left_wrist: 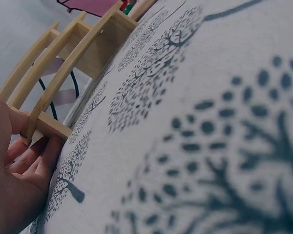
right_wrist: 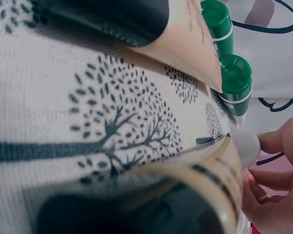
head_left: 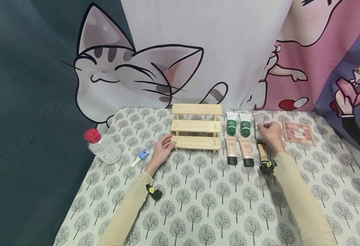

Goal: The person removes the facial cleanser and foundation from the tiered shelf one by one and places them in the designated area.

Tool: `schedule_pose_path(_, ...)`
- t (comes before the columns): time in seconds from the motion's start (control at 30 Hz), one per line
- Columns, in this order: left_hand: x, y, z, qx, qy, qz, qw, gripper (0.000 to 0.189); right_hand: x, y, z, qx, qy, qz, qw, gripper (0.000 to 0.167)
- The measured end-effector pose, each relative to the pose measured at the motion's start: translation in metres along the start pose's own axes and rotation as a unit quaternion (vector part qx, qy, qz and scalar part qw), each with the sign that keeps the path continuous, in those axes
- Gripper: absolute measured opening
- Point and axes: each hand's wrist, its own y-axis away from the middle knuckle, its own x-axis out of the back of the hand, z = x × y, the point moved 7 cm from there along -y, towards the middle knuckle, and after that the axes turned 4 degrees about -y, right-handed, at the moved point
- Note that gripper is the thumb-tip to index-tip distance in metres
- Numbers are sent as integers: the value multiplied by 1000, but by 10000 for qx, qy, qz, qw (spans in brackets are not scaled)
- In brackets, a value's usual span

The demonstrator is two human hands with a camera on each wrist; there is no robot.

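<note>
A three-tier wooden display stand [head_left: 195, 141] stands at the back middle of the table. My left hand [head_left: 163, 150] grips the left end of its lowest tier; in the left wrist view the thumb and fingers of that hand [left_wrist: 19, 165] lie about the wooden end. At the back right, my right hand [head_left: 271, 133] pinches a pale translucent tube [head_left: 259, 119] near its lower end. In the right wrist view the tube's white rounded cap [right_wrist: 246, 146] shows by the fingertips. Just in front of it lies a beige tube with a black cap [head_left: 263, 153].
Two green-and-white tubes [head_left: 231, 124] and two BB cream tubes [head_left: 231, 150] lie right of the stand. An eyeshadow palette [head_left: 299, 133] is farther right. On the left are a red-capped bottle [head_left: 104, 147] and a small blue-and-white item [head_left: 140, 157].
</note>
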Motion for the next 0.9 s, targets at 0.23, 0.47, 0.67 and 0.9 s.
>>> schedule_pose_path(0.23, 2, 0, 1, 336, -106, -36, 9994, 49, 2, 2, 6, 114, 22, 34, 9999, 60)
schedule_pose_path(0.47, 8, 5, 16, 652, -450, -320, 9963, 53, 9, 12, 0, 415, -111, 48, 9991, 57)
schedule_pose_path(0.67, 17, 15, 42, 369, -1034, -663, 9917, 55, 16, 27, -16, 923, -25, 24, 9957, 56)
schedule_pose_path(0.9, 20, 38, 84, -22, -1791, -898, 9797, 57, 15, 55, -44, 1539, -160, -267, 9876, 51)
